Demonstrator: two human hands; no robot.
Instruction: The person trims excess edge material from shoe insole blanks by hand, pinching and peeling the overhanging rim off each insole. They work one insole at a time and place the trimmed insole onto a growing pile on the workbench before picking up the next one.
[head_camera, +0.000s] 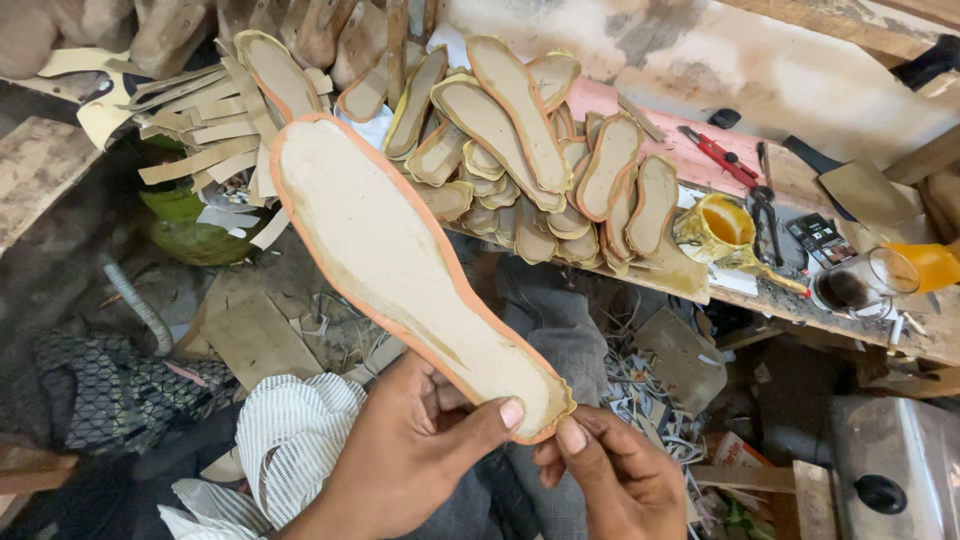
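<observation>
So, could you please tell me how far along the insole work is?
A heap of edged insoles already lies on the bench. Both hands, left hand and right hand, pinch the heel of one orange-rimmed insole. Uncut board strips remain nearby.

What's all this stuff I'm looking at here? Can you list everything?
Insole: one, tan with orange edge, held up at centre.
Pile of insoles: many, tan with orange edges, on the workbench behind.
Workbench: one, pinkish and worn, upper right.
Glue pot: one, yellow-stained, on the bench.
Pliers: one, red-handled, on the bench.
Glass: one, clear with dark liquid, bench edge.
Card strips: several, tan, upper left.
Mesh cloth: one, white, lower left.
Left hand: pinching the insole's heel end.
Right hand: pinching the same end.
</observation>
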